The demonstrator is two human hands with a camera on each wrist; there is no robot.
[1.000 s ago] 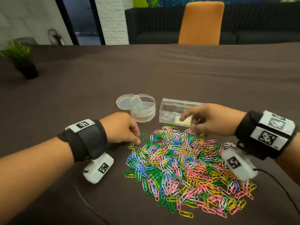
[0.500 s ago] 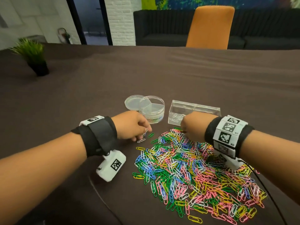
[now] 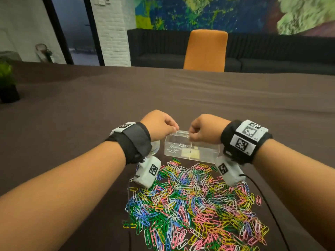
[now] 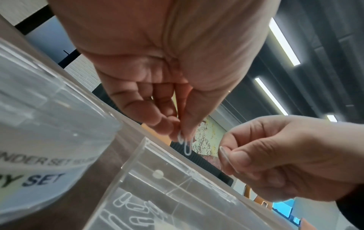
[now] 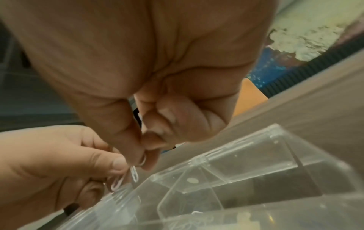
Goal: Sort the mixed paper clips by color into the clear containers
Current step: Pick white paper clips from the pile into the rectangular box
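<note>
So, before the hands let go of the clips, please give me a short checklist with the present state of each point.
1. Left hand pinches white clips: ok.
2. Right hand pinches a clip: ok; its colour: cannot tell.
3. Both hands are over the open rectangular box: ok.
4. The clips already in the box are white, so they match the left hand's: ok.
5. The box top is open, no lid in the way: ok.
6. The round container beside the box is free for another colour: cannot tell, the left arm hides it in the head view.
</note>
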